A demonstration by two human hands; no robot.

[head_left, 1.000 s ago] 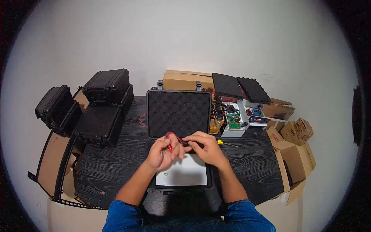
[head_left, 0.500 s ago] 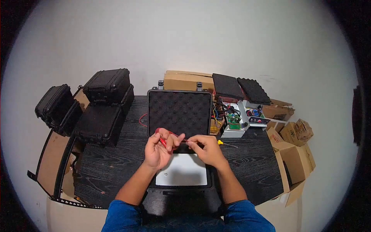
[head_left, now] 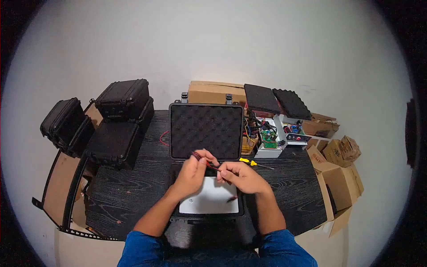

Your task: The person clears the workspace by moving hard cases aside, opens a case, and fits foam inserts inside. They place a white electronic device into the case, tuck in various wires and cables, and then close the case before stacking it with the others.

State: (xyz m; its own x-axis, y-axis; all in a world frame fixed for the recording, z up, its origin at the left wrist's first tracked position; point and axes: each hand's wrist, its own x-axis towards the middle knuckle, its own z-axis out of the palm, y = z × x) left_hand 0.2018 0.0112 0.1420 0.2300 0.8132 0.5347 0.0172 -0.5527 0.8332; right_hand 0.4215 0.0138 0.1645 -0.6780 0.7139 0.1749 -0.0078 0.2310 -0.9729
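Note:
An open black case (head_left: 207, 131) with egg-crate foam in its raised lid stands before me. A white panel (head_left: 209, 200) fills its lower half. Above the panel's back edge, my left hand (head_left: 193, 171) is closed round a bundled red and black cable (head_left: 196, 155). My right hand (head_left: 240, 176) pinches a stretch of the same cable just to the right. A dark cable end (head_left: 231, 199) hangs over the panel, slightly blurred.
Black cases (head_left: 120, 120) are stacked at the left. A yellow screwdriver (head_left: 253, 163) lies right of the case. Behind it are white housings with circuit boards (head_left: 269, 139), foam sheets (head_left: 262, 98) and wires. Cardboard boxes (head_left: 340, 187) stand at the right.
My left hand has turned and closed round the cable, with its red part less visible. My right hand has moved slightly down and right. A dark cable end now shows over the panel.

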